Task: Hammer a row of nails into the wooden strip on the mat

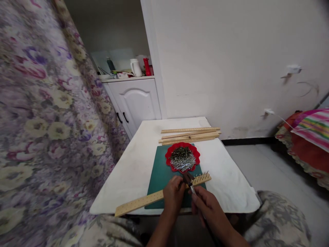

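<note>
The work looks only partly done: on the wooden strip (140, 202) that slants across the near edge of the worktop (123, 171), the right end bristles with standing nails (202, 177), while the longer left part shows rows of small marks and no nails, so most of its length seems left. The left hand (172, 193) lies over the middle of the strip with its fingers bent and drawn together; whether they pinch a nail I cannot tell. The right hand (205, 202) is curled around one dark-headed tool (190, 185), its head just beside the left fingertips. Counted, there is one strip under the hands, one green mat (158, 171) partly beneath it, and one red dish (168, 154) on the mat, heaped with loose nails (183, 159), far too many to number. The standing nails are more than half a dozen, crowded past exact counting. Toward the back lie at least four spare strips (190, 130), close together.
</note>
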`<action>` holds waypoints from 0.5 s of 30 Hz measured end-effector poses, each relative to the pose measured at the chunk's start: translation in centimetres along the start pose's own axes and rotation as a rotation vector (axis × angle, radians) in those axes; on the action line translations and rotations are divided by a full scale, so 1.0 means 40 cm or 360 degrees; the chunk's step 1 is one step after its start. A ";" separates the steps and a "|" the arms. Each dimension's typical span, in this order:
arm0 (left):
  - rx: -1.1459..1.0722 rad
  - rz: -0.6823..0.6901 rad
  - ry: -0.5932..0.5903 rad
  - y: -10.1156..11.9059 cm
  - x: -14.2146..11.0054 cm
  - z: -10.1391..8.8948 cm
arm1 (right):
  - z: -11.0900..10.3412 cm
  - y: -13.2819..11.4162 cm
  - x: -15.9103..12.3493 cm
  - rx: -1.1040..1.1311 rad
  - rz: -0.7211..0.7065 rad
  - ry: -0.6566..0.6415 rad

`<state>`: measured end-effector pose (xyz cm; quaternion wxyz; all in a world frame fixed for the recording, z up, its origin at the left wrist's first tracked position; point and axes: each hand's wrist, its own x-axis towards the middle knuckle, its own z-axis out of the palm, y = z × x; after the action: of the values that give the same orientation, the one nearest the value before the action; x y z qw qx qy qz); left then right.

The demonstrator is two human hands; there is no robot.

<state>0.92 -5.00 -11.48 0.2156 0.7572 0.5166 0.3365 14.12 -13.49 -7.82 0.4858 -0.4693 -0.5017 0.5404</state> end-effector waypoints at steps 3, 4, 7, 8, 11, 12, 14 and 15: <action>-0.0003 0.0000 -0.0007 -0.002 0.001 0.001 | 0.000 0.004 0.000 -0.0014 -0.0018 -0.0005; 0.0000 -0.0006 -0.0002 -0.002 0.001 0.001 | 0.000 0.005 0.000 -0.0046 -0.0032 -0.0001; 0.0008 -0.0005 0.0012 -0.004 0.000 0.004 | 0.000 0.003 0.001 -0.0104 -0.0035 0.0015; 0.0013 -0.0003 0.0015 -0.004 0.000 0.004 | 0.000 0.002 0.001 -0.0103 -0.0024 0.0014; 0.0028 -0.0003 0.0021 -0.002 0.000 0.005 | 0.001 0.000 0.000 -0.0077 0.0007 -0.0006; 0.0020 -0.0004 0.0016 -0.001 0.001 0.004 | 0.002 -0.001 -0.001 -0.0061 0.0015 -0.0007; -0.0027 0.0001 -0.0015 0.002 0.002 0.000 | 0.002 -0.003 -0.005 -0.0015 0.0032 0.0008; -0.0060 0.0010 -0.0040 0.003 0.003 -0.003 | 0.002 -0.003 -0.008 0.0010 0.0040 0.0016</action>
<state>0.93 -4.95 -11.28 0.2352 0.7589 0.5050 0.3373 14.09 -13.81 -7.68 0.4830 -0.4766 -0.4917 0.5457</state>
